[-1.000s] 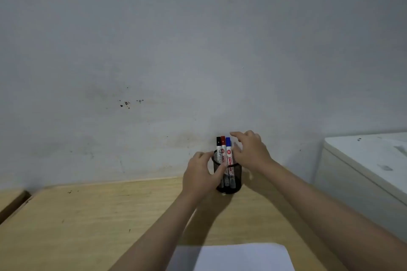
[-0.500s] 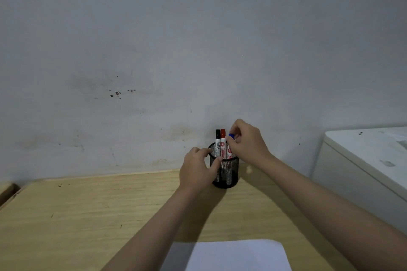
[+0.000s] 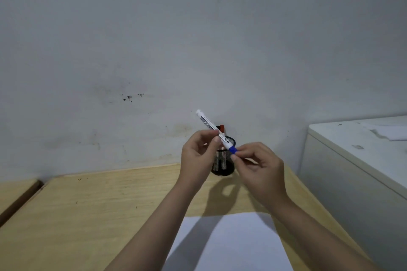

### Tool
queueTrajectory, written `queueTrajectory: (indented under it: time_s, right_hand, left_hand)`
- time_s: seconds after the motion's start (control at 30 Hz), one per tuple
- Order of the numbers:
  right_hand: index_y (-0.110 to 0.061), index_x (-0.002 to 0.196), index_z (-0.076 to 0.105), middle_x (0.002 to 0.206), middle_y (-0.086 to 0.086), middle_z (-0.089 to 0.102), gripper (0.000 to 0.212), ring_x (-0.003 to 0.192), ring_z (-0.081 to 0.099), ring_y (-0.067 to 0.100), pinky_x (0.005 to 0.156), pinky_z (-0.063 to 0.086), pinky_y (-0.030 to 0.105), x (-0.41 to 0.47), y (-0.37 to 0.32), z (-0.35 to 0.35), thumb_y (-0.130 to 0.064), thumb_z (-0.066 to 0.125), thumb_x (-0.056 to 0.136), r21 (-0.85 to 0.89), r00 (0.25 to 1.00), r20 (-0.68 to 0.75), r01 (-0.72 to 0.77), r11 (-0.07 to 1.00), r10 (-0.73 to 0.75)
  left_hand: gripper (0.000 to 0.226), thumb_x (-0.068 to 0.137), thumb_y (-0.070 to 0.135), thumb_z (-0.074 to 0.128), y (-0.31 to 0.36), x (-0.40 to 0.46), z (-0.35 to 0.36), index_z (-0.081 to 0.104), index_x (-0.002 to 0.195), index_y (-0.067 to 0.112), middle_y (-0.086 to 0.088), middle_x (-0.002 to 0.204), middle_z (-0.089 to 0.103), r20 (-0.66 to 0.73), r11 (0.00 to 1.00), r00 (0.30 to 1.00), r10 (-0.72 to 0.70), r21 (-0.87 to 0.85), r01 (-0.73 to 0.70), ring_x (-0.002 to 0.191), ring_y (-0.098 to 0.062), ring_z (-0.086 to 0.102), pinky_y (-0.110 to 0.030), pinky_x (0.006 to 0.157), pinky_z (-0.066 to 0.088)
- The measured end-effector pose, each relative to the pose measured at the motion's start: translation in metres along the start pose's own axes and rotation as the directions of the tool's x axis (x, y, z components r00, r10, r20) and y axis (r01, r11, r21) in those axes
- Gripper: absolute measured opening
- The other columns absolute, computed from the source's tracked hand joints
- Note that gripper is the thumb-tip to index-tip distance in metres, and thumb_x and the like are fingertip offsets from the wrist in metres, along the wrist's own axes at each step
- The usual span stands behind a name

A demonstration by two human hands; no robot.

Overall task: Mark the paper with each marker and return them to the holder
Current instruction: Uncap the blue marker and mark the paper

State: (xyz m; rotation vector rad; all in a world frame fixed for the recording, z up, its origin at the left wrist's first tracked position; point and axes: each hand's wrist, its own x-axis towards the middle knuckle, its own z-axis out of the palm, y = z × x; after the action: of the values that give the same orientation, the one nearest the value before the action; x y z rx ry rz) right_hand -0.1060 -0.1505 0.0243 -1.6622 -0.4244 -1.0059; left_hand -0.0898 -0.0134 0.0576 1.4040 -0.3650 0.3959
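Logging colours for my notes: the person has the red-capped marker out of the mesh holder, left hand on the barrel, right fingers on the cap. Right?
Not quite. The head view shows the blue-capped marker out of the mesh holder, left hand on the barrel, right hand fingers on the cap. The red marker sits in the holder.

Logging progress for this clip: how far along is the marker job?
Early. Done: the blue marker is out of the mesh holder. In hand: left hand grips its barrel, right hand pinches the blue cap, still on. Left: the paper shows no marks; the red marker stands in the holder; any marker behind the hands is hidden.
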Motion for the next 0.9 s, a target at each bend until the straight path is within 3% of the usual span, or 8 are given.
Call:
queueTrajectory:
  time_s: [0.07,0.17,0.27,0.37,0.43,0.53,0.67,0.9]
  right_hand:
    - [-0.005,0.071,0.070,0.081,0.003,0.068,0.006,0.080,0.067,0.011,0.067,0.058,0.028,-0.013,-0.008,0.000,-0.001,0.074,0.070,0.022,0.998,0.060,-0.023,0.999,0.022]
    - [-0.010,0.076,0.073,0.082,-0.002,0.071,0.005,0.080,0.067,0.009,0.070,0.052,0.022,-0.019,-0.017,-0.001,-0.005,0.072,0.074,0.024,0.989,0.140,-0.041,0.999,0.037]
    - [-0.018,0.079,0.071,0.080,-0.006,0.069,0.003,0.077,0.066,0.009,0.067,0.051,0.020,-0.015,-0.027,0.002,-0.015,0.070,0.078,0.036,0.989,0.079,-0.129,0.991,0.126]
    - [-0.009,0.087,0.070,0.073,0.002,0.067,0.008,0.060,0.058,0.002,0.056,0.046,0.013,-0.006,-0.041,0.013,-0.014,0.071,0.081,0.123,0.959,0.005,-0.281,0.952,0.283]
    - [-0.004,0.086,0.069,0.064,0.006,0.062,0.016,0.049,0.052,0.003,0.052,0.046,0.018,-0.001,-0.047,0.022,-0.019,0.069,0.083,0.160,0.924,0.038,-0.382,0.910,0.381]
    - [-0.005,0.071,0.067,0.059,0.006,0.059,0.026,0.052,0.049,0.015,0.056,0.044,0.032,-0.002,-0.052,0.033,-0.027,0.066,0.086,0.179,0.878,0.048,-0.477,0.861,0.476]
    - [-0.006,0.069,0.067,0.056,0.002,0.056,0.028,0.058,0.051,0.017,0.064,0.052,0.046,-0.001,-0.057,0.034,-0.028,0.064,0.086,0.253,0.833,0.004,-0.536,0.805,0.553]
    - [0.000,0.080,0.065,0.060,0.004,0.055,0.026,0.053,0.053,0.011,0.057,0.054,0.032,-0.010,-0.066,0.037,-0.026,0.064,0.087,0.228,0.817,0.190,-0.577,0.785,0.545]
  left_hand:
    - [0.012,0.080,0.000,0.067,0.006,-0.008,-0.005,0.066,0.086,0.010,0.008,0.074,0.069,-0.016,1.000,1.000,-0.018,-0.009,0.017,0.069,-0.006,0.064,-0.017,0.067,0.051]
    - [0.016,0.074,-0.002,0.071,0.013,-0.014,-0.015,0.066,0.079,0.012,0.000,0.076,0.067,-0.072,1.000,0.997,-0.018,0.017,0.020,0.071,-0.011,0.063,-0.020,0.068,0.052]
    - [0.020,0.075,-0.003,0.069,0.020,-0.021,-0.023,0.065,0.074,0.017,0.005,0.074,0.067,-0.075,0.989,0.997,0.017,0.148,-0.006,0.065,-0.001,0.063,-0.015,0.060,0.049]
    - [0.021,0.073,0.004,0.070,0.024,-0.029,-0.027,0.065,0.073,0.024,0.015,0.070,0.070,-0.038,0.958,0.999,0.020,0.286,-0.008,0.068,-0.001,0.064,-0.027,0.066,0.053]
    - [0.020,0.073,0.007,0.071,0.027,-0.036,-0.027,0.065,0.074,0.026,0.019,0.073,0.070,0.002,0.931,0.999,0.039,0.362,-0.037,0.072,0.001,0.064,-0.026,0.075,0.050]
    - [0.021,0.072,0.007,0.072,0.031,-0.047,-0.028,0.064,0.079,0.025,0.011,0.082,0.072,0.034,0.920,0.996,0.082,0.382,-0.088,0.078,-0.002,0.066,-0.020,0.078,0.048]
    - [0.023,0.069,0.014,0.079,0.028,-0.057,-0.044,0.065,0.085,0.023,0.008,0.087,0.073,-0.020,0.907,1.000,0.020,0.420,-0.010,0.077,-0.003,0.067,-0.019,0.075,0.048]
    - [0.016,0.071,0.003,0.076,0.029,-0.069,-0.050,0.074,0.075,0.018,0.008,0.068,0.074,-0.079,0.958,0.996,-0.045,0.278,0.065,0.069,-0.010,0.069,-0.026,0.073,0.056]
